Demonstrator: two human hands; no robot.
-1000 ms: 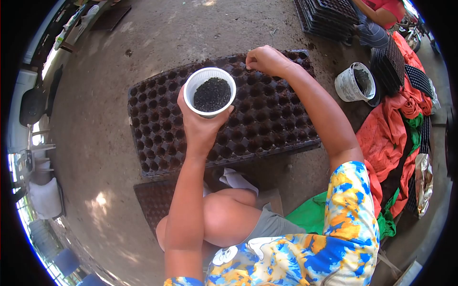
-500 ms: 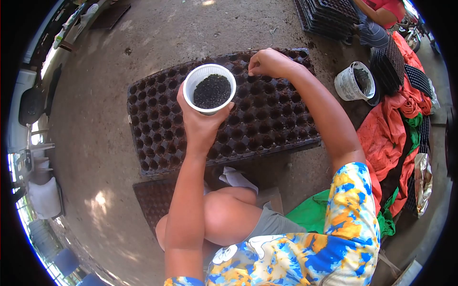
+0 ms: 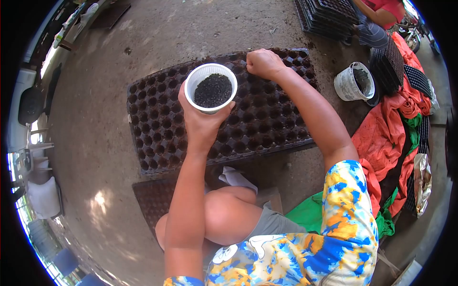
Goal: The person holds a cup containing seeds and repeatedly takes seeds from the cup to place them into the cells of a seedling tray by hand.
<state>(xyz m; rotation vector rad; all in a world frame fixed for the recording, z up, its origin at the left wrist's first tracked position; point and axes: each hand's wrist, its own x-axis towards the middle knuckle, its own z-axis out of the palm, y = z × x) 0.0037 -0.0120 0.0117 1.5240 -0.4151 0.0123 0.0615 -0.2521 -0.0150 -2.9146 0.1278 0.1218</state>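
My left hand is wrapped round a white plastic cup, seen from above, with small dark grains inside. Below the cup lies a wide dark seedling tray with many round cells that hold brown soil. Over the tray's far edge, right of the cup, is my right hand, its fingers curled closed and turned down. Whatever its fingertips pinch, if anything, is hidden. The cup covers some of the tray's cells.
Stacked trays stand at the top right, near a person in red. A whitish bucket sits right of the tray, beside red cloth and green cloth. Another tray lies by my leg.
My right hand has stayed near the tray's far edge; its fingers, visible in a pinch before, are now curled under the hand. My left hand with the cup has barely moved.
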